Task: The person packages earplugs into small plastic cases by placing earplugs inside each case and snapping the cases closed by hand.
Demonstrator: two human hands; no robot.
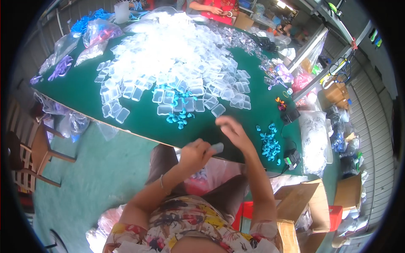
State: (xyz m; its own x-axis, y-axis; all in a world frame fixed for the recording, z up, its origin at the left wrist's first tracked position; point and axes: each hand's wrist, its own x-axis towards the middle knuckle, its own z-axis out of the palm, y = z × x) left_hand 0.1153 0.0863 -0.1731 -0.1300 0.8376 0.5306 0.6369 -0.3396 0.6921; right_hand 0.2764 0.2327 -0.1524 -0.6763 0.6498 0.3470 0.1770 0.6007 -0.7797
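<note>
My left hand (194, 157), with a bracelet at the wrist, is closed around a small clear plastic box (217, 147) just off the table's near edge. My right hand (234, 134) is raised over the edge to the right of it, fingers loosely stretched and apart, with nothing visible in them. Beyond my hands lies a big heap of clear plastic boxes (217, 110) on the green table (143, 122). Small blue curled pieces (180, 118) are scattered at the heap's near side. Another pile of blue pieces (270, 143) sits right of my right hand.
Black devices (291, 116) with a cord stand at the table's right side. Filled plastic bags (99, 33) lie at the far left. A co-worker in red (223, 10) is across the table. An open cardboard box (303, 202) stands at my lower right, and a wooden chair (40, 147) at left.
</note>
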